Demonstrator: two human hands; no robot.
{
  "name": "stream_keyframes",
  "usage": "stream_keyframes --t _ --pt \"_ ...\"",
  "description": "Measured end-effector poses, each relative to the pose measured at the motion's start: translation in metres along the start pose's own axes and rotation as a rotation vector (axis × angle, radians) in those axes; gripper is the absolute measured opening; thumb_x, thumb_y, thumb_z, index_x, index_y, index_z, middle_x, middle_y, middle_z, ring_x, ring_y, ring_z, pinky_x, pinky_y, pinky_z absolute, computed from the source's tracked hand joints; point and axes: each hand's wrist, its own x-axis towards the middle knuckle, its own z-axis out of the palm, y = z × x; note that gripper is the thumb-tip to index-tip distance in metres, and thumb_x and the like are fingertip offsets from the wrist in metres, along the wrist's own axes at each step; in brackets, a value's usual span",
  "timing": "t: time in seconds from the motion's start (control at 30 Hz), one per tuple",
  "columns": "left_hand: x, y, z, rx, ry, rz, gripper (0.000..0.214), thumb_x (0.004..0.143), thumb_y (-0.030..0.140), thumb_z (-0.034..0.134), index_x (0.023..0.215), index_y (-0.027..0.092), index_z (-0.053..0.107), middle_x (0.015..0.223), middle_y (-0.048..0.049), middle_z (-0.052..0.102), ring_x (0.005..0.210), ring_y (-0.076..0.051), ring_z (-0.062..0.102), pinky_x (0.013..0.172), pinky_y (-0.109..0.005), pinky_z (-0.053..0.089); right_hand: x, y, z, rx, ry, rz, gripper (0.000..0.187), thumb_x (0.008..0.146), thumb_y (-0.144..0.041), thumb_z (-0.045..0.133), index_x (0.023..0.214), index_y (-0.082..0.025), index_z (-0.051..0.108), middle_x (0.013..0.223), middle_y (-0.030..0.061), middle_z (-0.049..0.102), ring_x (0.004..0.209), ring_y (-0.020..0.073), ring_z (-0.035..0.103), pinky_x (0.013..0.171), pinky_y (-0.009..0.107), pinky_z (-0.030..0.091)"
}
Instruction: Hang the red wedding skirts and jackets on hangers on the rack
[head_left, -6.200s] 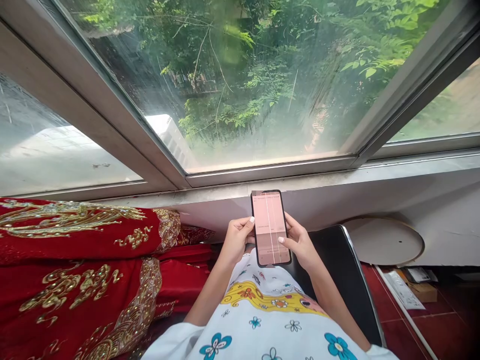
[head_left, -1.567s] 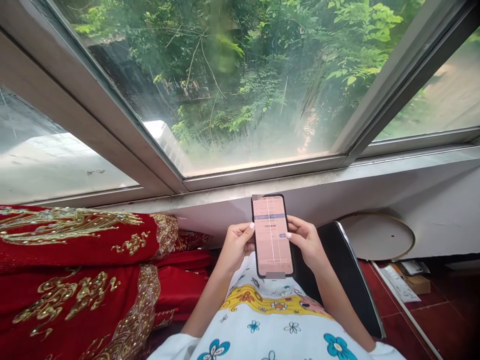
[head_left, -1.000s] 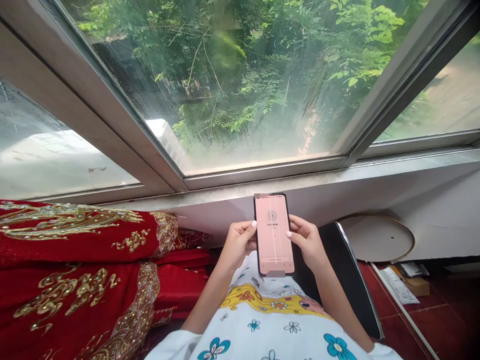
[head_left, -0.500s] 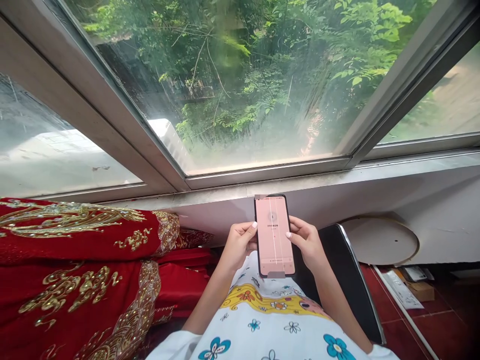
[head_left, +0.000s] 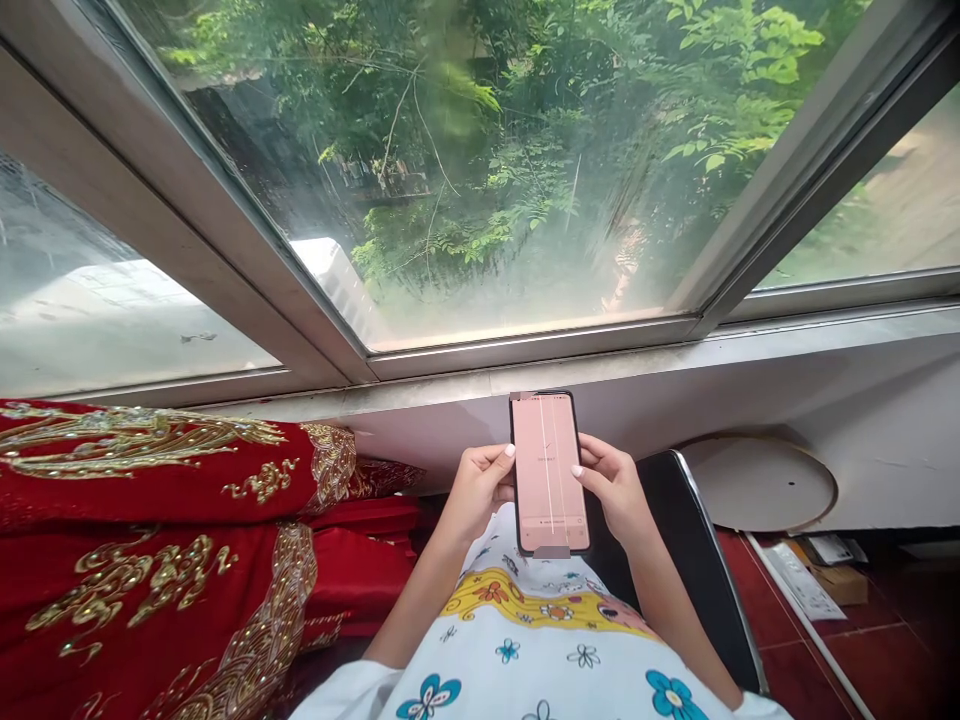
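A smartphone (head_left: 549, 490) in a dark case is held upright between both hands, its pink screen facing me. On the screen are a small check mark, a line of tiny text and a bar near the bottom. My left hand (head_left: 481, 488) is closed around the phone's left edge, the thumb on the rim. Gripping the right edge is my right hand (head_left: 611, 485), with its thumb over the side of the screen. The fingers behind the phone are partly hidden. Below it lies white clothing with a flower print (head_left: 525, 650).
Red cloth with gold embroidery (head_left: 150, 580) fills the left side. Ahead are a sill (head_left: 450, 390) and a large window (head_left: 465, 200) with trees outside. To the right are a black chair (head_left: 690, 560), a round pale board (head_left: 757, 480), a white pole (head_left: 810, 630) and a small box (head_left: 844, 583).
The phone's screen now shows a check mark with fainter text where a round icon and bolder text stood. Both hands keep the same grip; the view has shifted very slightly.
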Motion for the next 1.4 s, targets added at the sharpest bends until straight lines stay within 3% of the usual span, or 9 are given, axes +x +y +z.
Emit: stream_keyframes --t 0.5,0.7,1.03,1.27,1.4 --pt "0.003 0.000 0.002 0.038 -0.027 -0.004 0.033 0.075 0.042 0.063 0.086 0.012 0.072 0.067 -0.0065 0.067 0.051 -0.011 0.058 0.044 -0.019 0.047 0.000 -0.001 -0.003 0.021 -0.005 -0.015 0.039 0.078 -0.029 0.062 0.117 -0.021 0.059 0.105 0.0078 0.067 0.095 0.0223 0.063 0.080 0.034 0.052" --pt "0.003 0.002 0.002 0.043 -0.018 -0.016 0.034 0.073 0.043 0.065 0.084 0.012 0.072 0.066 -0.0064 0.067 0.050 -0.010 0.057 0.040 -0.017 0.044 0.000 -0.002 -0.002 -0.005 -0.029 -0.001 0.040 0.079 -0.028 0.061 0.118 -0.021 0.058 0.106 0.0079 0.067 0.094 0.0222 0.063 0.077 0.034 0.053" --pt "0.005 0.005 -0.002 0.029 -0.006 0.023 0.032 0.074 0.041 0.064 0.083 0.012 0.072 0.064 -0.0063 0.068 0.049 -0.011 0.058 0.041 -0.018 0.045 0.002 -0.007 0.005 0.063 -0.119 0.001 0.055 0.076 -0.030 0.062 0.129 -0.023 0.048 0.119 0.0081 0.060 0.104 0.0238 0.058 0.087 0.037 0.049" --pt "0.008 0.004 -0.007 -0.008 0.062 0.071 0.033 0.072 0.042 0.066 0.079 0.011 0.071 0.068 -0.0076 0.069 0.052 -0.013 0.061 0.044 -0.020 0.048 0.005 0.000 0.018 0.189 -0.083 0.098 0.054 0.075 -0.032 0.061 0.128 -0.024 0.049 0.124 0.0066 0.057 0.110 0.0238 0.055 0.088 0.035 0.048" --pt "0.027 -0.008 -0.014 -0.069 0.158 0.140 0.036 0.070 0.044 0.067 0.082 0.010 0.069 0.076 -0.0094 0.071 0.061 -0.016 0.064 0.049 -0.023 0.049 0.011 0.016 0.016 0.250 0.020 0.213 0.044 0.078 -0.036 0.057 0.119 -0.021 0.055 0.111 0.0065 0.064 0.093 0.0203 0.061 0.074 0.031 0.052"
